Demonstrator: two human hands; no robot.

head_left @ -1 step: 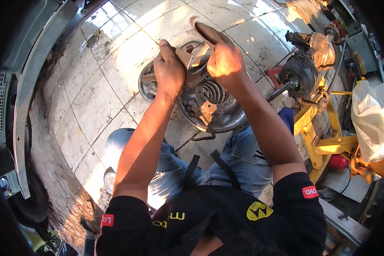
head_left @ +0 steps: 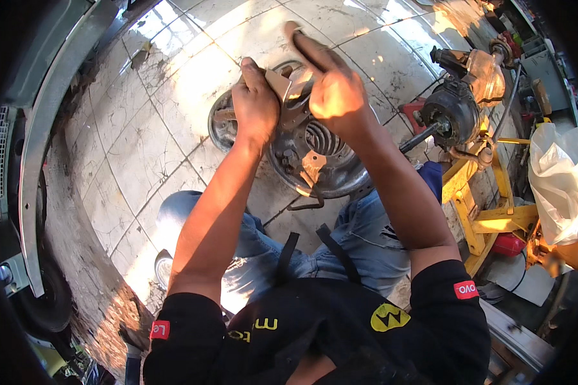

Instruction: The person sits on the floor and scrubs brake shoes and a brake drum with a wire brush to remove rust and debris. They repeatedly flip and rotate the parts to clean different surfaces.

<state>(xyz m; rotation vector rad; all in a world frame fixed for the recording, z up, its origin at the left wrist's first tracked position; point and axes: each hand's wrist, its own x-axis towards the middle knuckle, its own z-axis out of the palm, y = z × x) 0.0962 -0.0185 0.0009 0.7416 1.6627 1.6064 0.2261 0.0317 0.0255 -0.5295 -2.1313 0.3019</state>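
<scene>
Bright sunlit floor (head_left: 154, 128), glare | right hand (head_left: 339, 93) blurred | edges bowed, dark

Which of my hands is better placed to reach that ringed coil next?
Probably your right hand: it appears closer to the coil, while your left hand sits farther left, gripping a flat plate.

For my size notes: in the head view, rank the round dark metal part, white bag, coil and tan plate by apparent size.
Round dark metal part
White bag
Coil and tan plate: too alike to rank
</scene>
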